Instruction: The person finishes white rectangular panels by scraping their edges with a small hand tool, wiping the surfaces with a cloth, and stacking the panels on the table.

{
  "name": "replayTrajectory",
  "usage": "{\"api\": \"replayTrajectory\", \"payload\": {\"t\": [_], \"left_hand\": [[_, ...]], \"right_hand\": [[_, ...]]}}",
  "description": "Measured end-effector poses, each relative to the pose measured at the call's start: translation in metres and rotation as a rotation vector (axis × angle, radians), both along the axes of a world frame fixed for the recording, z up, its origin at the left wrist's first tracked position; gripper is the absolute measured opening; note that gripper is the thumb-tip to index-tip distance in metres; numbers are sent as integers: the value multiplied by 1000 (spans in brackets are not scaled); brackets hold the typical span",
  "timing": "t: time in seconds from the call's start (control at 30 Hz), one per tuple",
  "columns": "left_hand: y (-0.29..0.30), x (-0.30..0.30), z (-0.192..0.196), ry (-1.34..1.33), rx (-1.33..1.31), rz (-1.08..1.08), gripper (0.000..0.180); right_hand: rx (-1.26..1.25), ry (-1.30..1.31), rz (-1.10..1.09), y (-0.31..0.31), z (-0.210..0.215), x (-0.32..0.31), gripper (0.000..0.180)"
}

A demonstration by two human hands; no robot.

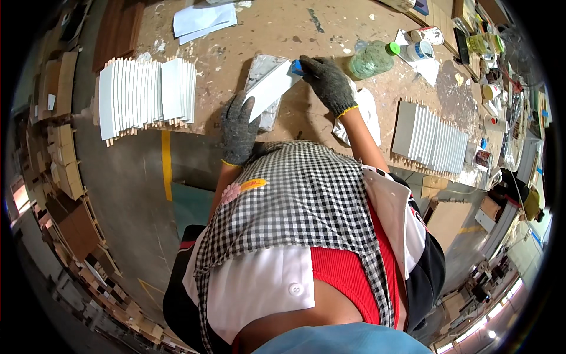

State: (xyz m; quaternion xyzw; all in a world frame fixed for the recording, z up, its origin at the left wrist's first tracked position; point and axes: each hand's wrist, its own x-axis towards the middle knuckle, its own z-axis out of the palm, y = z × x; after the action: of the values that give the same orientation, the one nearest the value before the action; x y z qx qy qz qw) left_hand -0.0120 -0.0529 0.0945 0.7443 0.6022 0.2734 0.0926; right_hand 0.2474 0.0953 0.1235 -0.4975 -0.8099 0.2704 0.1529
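A white painted slat (272, 90) lies at a slant over a flat block wrapped in clear plastic (259, 69), close to the table's near edge. My left hand (239, 127), in a dark grey work glove, grips the slat's lower left end between thumb and fingers. On its upper right end sits a small blue block (297, 67), pinched in the fingers of my right hand (327, 82), which wears a matching glove with a yellow cuff. The underside of the blue block is hidden. A crumpled white cloth (367, 115) lies beside my right wrist.
A row of white slats with dowel ends (147, 91) stands at the left, another row (430, 137) at the right. Beyond my right hand are a green-capped plastic bottle (371, 60) and tubs (420, 51). White paper sheets (204, 22) lie at the far left.
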Motion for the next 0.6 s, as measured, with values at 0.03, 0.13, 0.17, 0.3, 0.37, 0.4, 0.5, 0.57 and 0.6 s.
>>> {"api": "replayTrajectory", "payload": {"t": [0.03, 0.13, 0.17, 0.3, 0.37, 0.4, 0.5, 0.57, 0.6], "left_hand": [[-1, 0, -5, -45, -9, 13, 72], [-2, -2, -12, -129, -98, 38, 82], [-4, -6, -13, -171, -177, 43, 90], [-14, -37, -20, -304, -114, 195, 119], [-22, -73, -23, -292, -100, 240, 106], [-22, -85, -22, -373, -104, 236, 99], [-16, -81, -5, -359, -259, 220, 96], [-8, -49, 8, -247, -200, 153, 95], [-6, -34, 11, -137, -142, 84, 94]], "right_hand": [[-2, 58, -35, 0, -2, -1, 40], [-32, 71, -24, -1, -5, -4, 40], [-57, 24, 14, -1, -5, -5, 41], [5, 144, -109, -9, 6, 11, 38], [5, 171, -135, -10, -4, 33, 40], [10, 191, -165, -11, -10, 42, 42], [-152, 267, -281, -19, -9, 50, 47], [-205, 351, -297, -22, -22, 47, 47], [-257, 432, -315, -24, -20, 43, 48]]}}
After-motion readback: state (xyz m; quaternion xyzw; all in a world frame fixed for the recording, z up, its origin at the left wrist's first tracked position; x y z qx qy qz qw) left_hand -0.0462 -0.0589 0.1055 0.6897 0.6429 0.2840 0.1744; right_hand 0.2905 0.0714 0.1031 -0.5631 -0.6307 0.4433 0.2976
